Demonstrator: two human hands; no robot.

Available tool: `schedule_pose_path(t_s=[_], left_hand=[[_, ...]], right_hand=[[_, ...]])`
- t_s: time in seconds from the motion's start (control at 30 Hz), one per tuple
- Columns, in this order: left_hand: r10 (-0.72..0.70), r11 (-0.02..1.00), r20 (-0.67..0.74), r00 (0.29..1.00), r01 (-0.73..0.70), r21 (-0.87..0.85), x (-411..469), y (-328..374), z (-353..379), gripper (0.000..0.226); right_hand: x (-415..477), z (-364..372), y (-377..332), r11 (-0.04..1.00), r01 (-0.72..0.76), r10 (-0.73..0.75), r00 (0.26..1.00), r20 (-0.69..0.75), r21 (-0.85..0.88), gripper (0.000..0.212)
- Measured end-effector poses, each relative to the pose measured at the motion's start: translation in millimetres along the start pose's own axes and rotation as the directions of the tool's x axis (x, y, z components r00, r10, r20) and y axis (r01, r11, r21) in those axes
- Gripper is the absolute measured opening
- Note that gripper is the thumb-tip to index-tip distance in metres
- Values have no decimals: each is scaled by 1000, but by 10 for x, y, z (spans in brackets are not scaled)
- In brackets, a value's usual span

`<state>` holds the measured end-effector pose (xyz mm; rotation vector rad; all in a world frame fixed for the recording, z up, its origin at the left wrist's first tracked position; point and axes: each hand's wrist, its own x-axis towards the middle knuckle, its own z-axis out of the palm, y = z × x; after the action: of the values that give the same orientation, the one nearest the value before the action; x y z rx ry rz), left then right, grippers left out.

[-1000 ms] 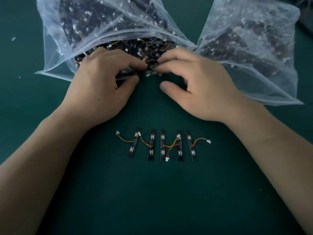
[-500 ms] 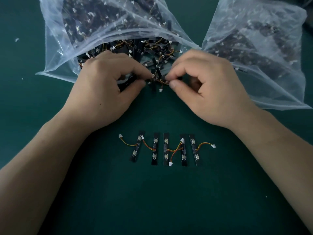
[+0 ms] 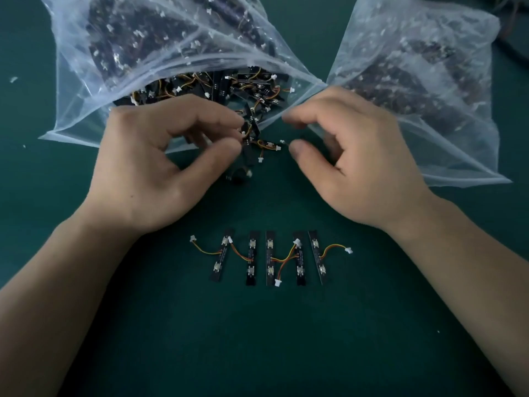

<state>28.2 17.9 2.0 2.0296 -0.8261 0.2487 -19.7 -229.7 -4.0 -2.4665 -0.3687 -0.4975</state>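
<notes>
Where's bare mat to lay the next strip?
Bare green mat: right of the row of strips, and the wide stretch nearer you than it. Crowded: between left hand and right hand at the mouth of the open bag.

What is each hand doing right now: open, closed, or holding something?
Left hand: pinches a black strip board at the mouth of the bag.
Right hand: fingers curled, thumb and forefinger apart; whether it holds anything cannot be told.
</notes>
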Motion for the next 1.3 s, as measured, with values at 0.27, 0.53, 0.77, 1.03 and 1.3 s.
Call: schedule_pose_path(t_s=[0.27,0.53,0.77,1.03,1.3], left_hand=[[45,951,60,997,-61,304,1,24,-22,25],[6,917,234,972,-98,386,-31,40,-49,8],[-8,958,295,956,-78,277,-49,38,-73,19],[40,962,175,984,-85,258,-60,16,-22,13],[13,966,303,953,-90,243,-41,21,-47,4]], right_hand=[[-20,-22,5,989,-55,74,988,136,-136,21],[-60,-39,58,988,-63,63,998,7,143,15],[-66,-85,30,997,-5,5,1000,7,78,20],[-77,-99,-66,983,-34,69,979,190,-181,27],[-72,-181,-7,994,-111,107,954,280,-2,45]])
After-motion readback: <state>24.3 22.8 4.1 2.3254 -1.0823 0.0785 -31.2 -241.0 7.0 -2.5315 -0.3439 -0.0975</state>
